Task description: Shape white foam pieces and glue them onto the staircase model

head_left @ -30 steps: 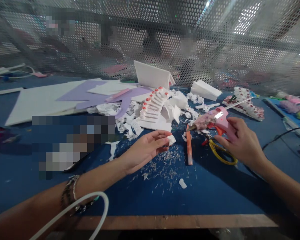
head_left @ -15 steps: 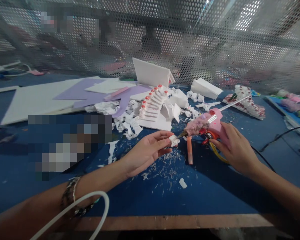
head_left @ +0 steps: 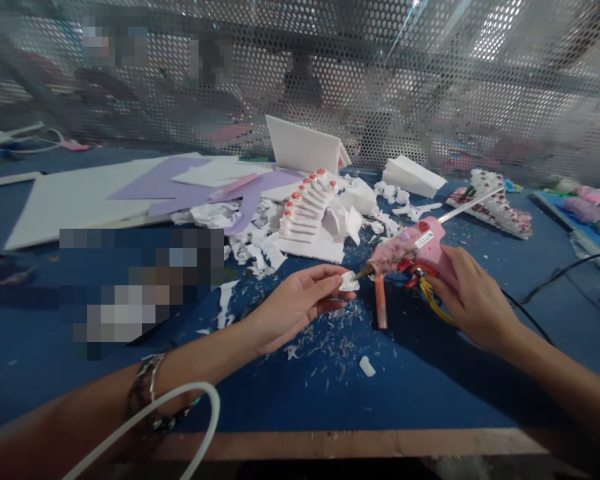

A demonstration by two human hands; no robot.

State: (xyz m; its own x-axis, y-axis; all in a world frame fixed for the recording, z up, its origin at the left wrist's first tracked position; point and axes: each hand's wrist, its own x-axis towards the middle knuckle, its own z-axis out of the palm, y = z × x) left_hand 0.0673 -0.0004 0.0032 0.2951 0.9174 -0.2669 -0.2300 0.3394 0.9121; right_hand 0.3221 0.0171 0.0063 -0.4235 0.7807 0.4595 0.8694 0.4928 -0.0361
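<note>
Between thumb and fingers, my left hand (head_left: 300,303) pinches a small white scrap of paper (head_left: 349,282). My right hand (head_left: 480,297) is wrapped round the handle of a pink glue gun (head_left: 427,243), whose dark nozzle points left and touches or nearly touches the scrap. A clear glue stick (head_left: 473,204) sticks out of the gun's back end. Below the gun, an orange tube (head_left: 381,303) shows near the nozzle. Behind both hands stands a white foam piece (head_left: 305,217) with a fan of white rolls tipped in red.
Crumpled white paper scraps (head_left: 255,233) surround the foam piece. White foam sheets (head_left: 65,203) and purple sheets (head_left: 160,183) lie at the left. A white letter-like shape with red dots (head_left: 500,203) lies at right. A black cord (head_left: 555,280) and a white cable (head_left: 207,413) are in view.
Hardly anything differs. Both hands stay in place, with the glue gun's nozzle still at the paper scrap; the view has shifted very slightly.
</note>
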